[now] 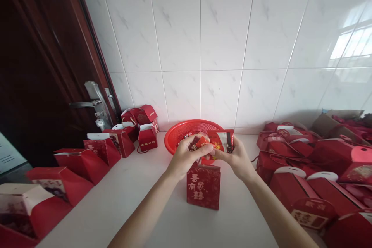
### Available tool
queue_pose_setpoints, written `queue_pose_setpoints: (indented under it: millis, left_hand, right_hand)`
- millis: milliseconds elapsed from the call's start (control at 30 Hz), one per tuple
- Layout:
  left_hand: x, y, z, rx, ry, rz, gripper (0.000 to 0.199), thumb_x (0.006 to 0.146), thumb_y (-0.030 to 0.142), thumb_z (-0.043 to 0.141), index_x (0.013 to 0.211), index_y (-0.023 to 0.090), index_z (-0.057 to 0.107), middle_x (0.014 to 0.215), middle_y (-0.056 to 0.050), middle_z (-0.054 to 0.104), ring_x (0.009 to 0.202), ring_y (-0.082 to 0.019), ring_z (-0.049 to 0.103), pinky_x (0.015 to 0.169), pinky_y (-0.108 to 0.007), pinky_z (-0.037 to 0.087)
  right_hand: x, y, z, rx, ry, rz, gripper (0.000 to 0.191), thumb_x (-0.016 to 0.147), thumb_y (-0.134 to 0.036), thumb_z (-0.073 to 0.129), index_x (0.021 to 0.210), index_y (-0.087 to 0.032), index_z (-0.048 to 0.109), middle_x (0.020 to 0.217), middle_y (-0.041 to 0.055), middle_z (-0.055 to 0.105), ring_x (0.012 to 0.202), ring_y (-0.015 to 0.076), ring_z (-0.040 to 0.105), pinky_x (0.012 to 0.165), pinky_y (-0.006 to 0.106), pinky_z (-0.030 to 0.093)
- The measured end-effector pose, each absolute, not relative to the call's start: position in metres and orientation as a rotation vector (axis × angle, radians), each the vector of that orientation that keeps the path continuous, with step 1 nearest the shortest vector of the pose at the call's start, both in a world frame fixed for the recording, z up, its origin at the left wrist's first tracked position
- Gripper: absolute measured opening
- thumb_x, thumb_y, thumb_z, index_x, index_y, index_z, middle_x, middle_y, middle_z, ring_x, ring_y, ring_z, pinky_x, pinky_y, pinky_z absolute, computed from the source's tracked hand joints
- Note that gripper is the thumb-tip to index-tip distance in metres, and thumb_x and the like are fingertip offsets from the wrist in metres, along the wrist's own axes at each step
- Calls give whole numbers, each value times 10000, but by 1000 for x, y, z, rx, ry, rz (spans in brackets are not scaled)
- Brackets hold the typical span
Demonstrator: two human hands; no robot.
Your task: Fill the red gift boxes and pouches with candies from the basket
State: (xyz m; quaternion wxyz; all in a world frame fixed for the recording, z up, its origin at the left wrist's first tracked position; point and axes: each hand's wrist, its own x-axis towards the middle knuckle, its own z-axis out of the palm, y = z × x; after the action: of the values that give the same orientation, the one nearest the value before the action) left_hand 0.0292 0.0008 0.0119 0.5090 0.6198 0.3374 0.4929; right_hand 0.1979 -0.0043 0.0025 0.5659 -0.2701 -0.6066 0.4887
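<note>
Both of my hands are raised close together above a small red paper box (203, 188) with gold characters on its front. My left hand (184, 155) is closed around several small red wrapped candies (201, 142). In my right hand (236, 159) is a flat red packet (217, 136) with a pale and dark patch at one end; its fingertips meet those of the left hand. Behind the hands sits a red plastic basket (172, 133) with small wrapped pieces inside, partly hidden by my hands.
Red gift boxes (107, 149) line the left side of the white table (139, 209). Many more red boxes (302, 190) are crowded together on the right. A tiled wall (221, 46) rises behind, and a dark door with a metal handle (97, 99) is at the left.
</note>
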Motion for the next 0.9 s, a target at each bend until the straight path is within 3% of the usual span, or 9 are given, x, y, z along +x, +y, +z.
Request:
queue_pose_setpoints:
  millis: [167,367,567,900]
  left_hand:
    - [16,7,14,1522,827,1226,374,833,554,706,834,182,668,637,23,593,574,-100,561,499,-197,384]
    - [11,14,9,1500,877,1177,415,784,587,735,831,179,674,580,30,573,517,-101,521,481,-210,385]
    - [11,21,3,1464,911,1144,490,768,636,724,837,153,671,557,2,615,481,-97,489,494,-222,353]
    - [15,27,-9,1485,949,1191,448,757,594,758,724,159,655,533,2,596,492,-104,488,507,-229,340]
  right_hand:
    - [198,6,13,-652,-1495,1149,344,663,-392,885,883,-185,719,791,29,754,739,223,696,720,352,584]
    - [208,24,15,-657,-1521,1185,337,678,-356,872,935,-173,755,880,48,784,766,221,717,717,325,575]
    - [213,31,12,-671,-1435,1218,331,636,-303,897,897,-161,750,812,41,766,707,202,696,678,294,553]
    - [217,38,2,-669,-1431,1226,366,693,-392,882,920,-154,722,812,67,756,702,211,686,705,326,568]
